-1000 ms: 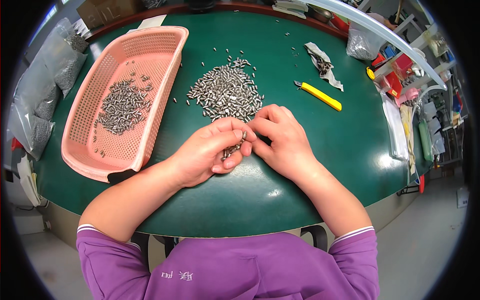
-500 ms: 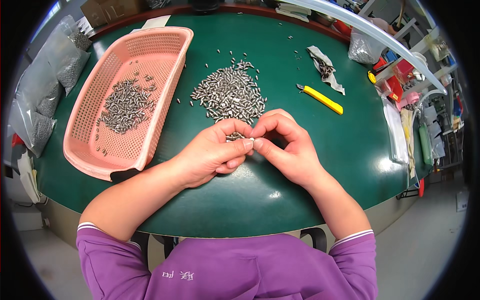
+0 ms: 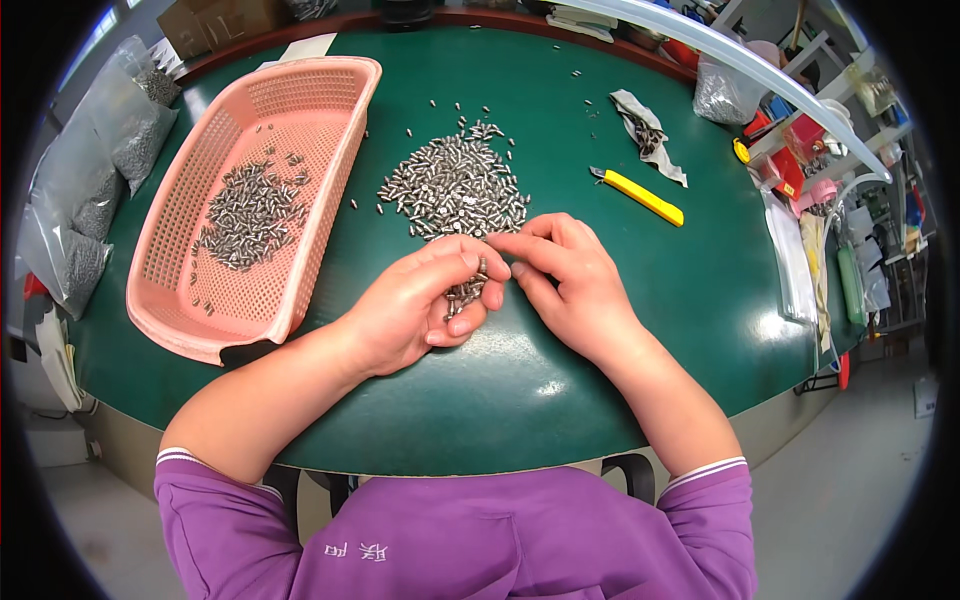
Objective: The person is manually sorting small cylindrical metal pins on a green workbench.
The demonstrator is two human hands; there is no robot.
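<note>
Found at far left: clear bags [image 3: 82, 265] with grey contents, along the edge of the counter [image 3: 700, 290]. Found next, on the counter: a pink basket [image 3: 328, 210], with a loose heap [image 3: 250, 220] on its floor. Noted a chance of jogging the basket by swinging the left forearm outward, given the near corner just beside it. Saw strays [image 3: 354, 204] between basket and pile [image 3: 455, 180]; judged easy to scatter by a careless sweep of the wrist.

Held a cluster of small metal parts [image 3: 463, 293] in the left hand [image 3: 412, 300], with fingers curled around them and one part upright near the thumb tip. Risked spilling the cluster by loosening the curl or overloading the palm. Located the pile just beyond both hands; risked losing dropped parts among it by working so close.

Found the right hand [image 3: 572, 280] at the left fingertips, with thumb and forefinger bent inward and slightly parted. Could not tell of any part between them. Risked fumbling a part by misaligning the tips.

Noted farther right: a yellow cutter [image 3: 643, 198], angled toward the pile, and a cloth [image 3: 672, 168]. Risked a nick by reaching past without looking; could not confirm a retracted blade.
</note>
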